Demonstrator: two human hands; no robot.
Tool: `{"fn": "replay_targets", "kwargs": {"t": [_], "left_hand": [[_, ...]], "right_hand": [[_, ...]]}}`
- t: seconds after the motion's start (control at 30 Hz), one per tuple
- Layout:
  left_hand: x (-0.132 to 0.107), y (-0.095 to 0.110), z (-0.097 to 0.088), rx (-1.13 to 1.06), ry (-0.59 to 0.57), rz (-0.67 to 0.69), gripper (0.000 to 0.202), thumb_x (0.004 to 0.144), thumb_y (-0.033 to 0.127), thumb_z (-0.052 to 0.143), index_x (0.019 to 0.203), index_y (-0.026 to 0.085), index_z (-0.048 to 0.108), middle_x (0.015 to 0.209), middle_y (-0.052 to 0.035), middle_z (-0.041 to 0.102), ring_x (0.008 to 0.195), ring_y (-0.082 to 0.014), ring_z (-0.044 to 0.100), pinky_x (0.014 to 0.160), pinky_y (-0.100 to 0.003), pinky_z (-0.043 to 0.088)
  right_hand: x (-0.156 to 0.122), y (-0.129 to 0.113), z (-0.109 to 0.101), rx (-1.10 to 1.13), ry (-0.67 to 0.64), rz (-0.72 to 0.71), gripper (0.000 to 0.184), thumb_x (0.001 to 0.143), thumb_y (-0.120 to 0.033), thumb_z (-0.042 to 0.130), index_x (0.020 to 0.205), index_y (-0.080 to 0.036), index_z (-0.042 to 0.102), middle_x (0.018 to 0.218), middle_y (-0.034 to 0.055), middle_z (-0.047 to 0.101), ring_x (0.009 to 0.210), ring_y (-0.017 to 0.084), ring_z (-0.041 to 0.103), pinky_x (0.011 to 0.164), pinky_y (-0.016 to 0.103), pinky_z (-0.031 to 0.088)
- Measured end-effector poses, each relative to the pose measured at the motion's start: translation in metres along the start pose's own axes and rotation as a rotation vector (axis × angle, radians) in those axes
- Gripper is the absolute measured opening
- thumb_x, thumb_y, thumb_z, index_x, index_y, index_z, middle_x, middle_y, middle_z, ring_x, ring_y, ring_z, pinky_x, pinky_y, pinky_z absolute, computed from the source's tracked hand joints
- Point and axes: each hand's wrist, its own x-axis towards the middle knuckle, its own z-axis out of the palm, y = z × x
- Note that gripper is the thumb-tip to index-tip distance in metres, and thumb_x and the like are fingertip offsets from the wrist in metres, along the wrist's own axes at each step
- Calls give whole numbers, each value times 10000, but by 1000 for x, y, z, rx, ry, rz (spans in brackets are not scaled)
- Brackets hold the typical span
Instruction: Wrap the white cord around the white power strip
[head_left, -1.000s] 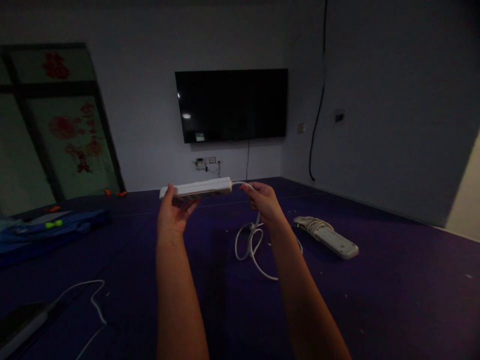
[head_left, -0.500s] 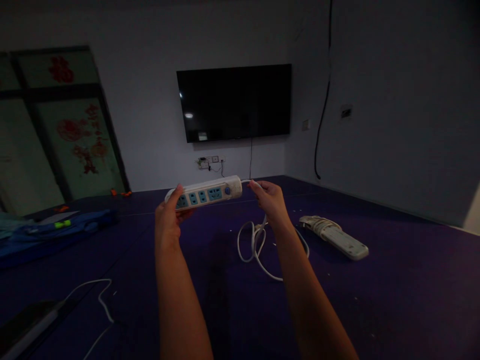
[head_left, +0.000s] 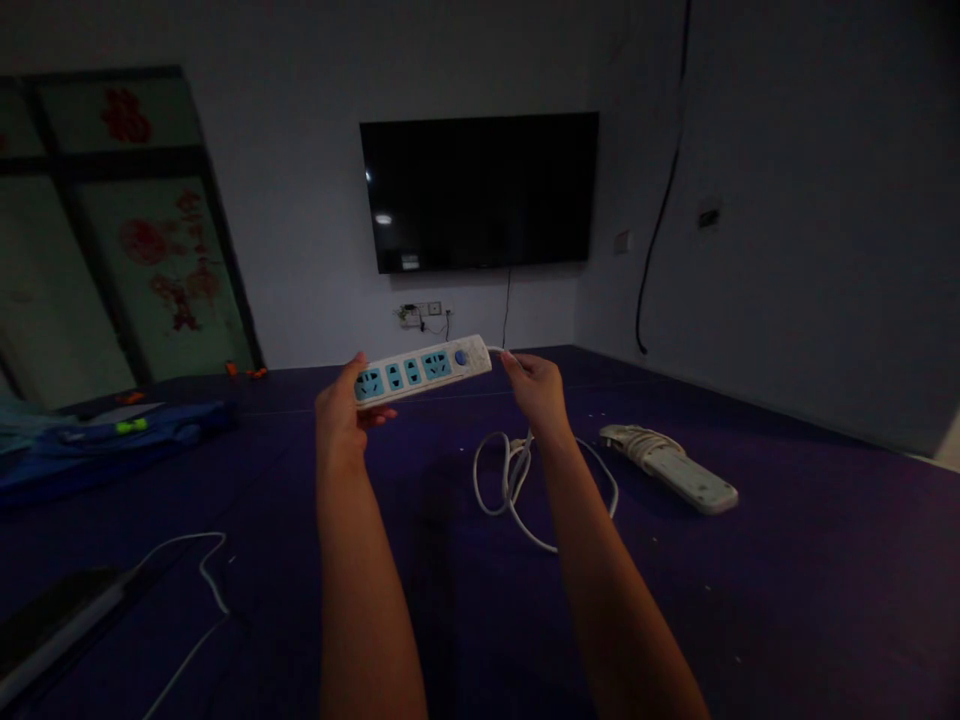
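A white power strip [head_left: 422, 369] with blue sockets and a blue button is held up in front of me, its socket face turned toward me. My left hand [head_left: 342, 413] grips its left end. My right hand [head_left: 535, 386] is closed on the white cord [head_left: 511, 478] just past the strip's right end. The cord hangs down from that hand and lies in loops on the dark purple floor [head_left: 787, 590].
A second white power strip [head_left: 670, 468] with its cord bundled lies on the floor to the right. A black TV [head_left: 480, 190] hangs on the far wall above a wall outlet [head_left: 422, 313]. Blue fabric [head_left: 105, 445] lies at left; another device with a white cable [head_left: 187, 570] lies at lower left.
The power strip has been rotated from edge-on so its sockets now face me. Both hands kept their hold and rose slightly.
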Motion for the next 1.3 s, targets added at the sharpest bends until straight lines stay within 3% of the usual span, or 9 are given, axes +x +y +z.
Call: {"fn": "replay_targets", "kwargs": {"t": [0.1,0.2,0.33,0.47,0.57,0.67,0.87,1.03,1.3], "left_hand": [[-2,0,5,-33,22,14,360,596,486,649,667,141,579,488,-24,565,315,-141,521,256,-199,348],[-3,0,10,-61,27,26,386,593,495,650,728,136,602,501,-20,568,336,-140,532,271,-199,378],[-3,-2,12,-86,24,22,405,598,478,665,797,127,633,560,-38,587,398,-147,563,309,-213,428],[-1,-4,15,-105,39,28,379,594,463,685,780,136,638,618,-52,601,464,-155,587,358,-234,476],[1,-7,17,-119,52,48,343,594,440,687,748,140,624,640,-49,595,492,-156,593,394,-256,498],[5,-12,19,-141,52,99,320,586,426,686,699,141,593,641,-38,585,494,-147,589,416,-266,504],[10,-22,22,-128,47,207,321,537,385,709,668,143,544,594,-7,569,444,-121,549,391,-247,477],[11,-22,19,-101,78,254,347,540,414,700,684,137,548,608,-11,570,467,-124,554,400,-244,480],[10,-20,15,32,95,345,340,544,421,681,671,136,546,623,-9,554,489,-130,547,402,-250,472]], "right_hand": [[-3,-2,6,-172,-27,-11,436,867,-395,346,741,-117,657,585,33,555,567,142,496,537,233,321],[-6,-2,12,-265,-78,21,406,900,-312,290,1002,-129,638,706,76,632,648,164,561,614,242,373],[-10,-3,20,-317,-168,112,454,913,-249,282,1334,-122,393,859,121,667,805,188,616,709,247,410],[-13,-6,24,-419,-294,175,532,912,-213,301,1415,-74,199,953,164,658,918,206,617,770,257,414],[-16,-8,30,-514,-386,197,573,905,-197,330,1420,-42,131,1005,192,642,971,221,607,792,273,414],[-21,-10,38,-600,-460,194,575,886,-189,373,1402,-22,181,1040,215,627,968,239,611,784,288,425],[-35,-12,49,-643,-571,144,335,831,-153,463,1152,-77,524,1022,182,637,983,231,605,793,283,438],[-35,-12,48,-632,-610,69,264,836,-165,480,1073,-124,588,981,148,654,982,219,607,809,274,437],[-35,-19,48,-743,-615,-26,225,851,-213,473,948,-121,654,1000,182,648,908,241,631,768,305,462]]}}
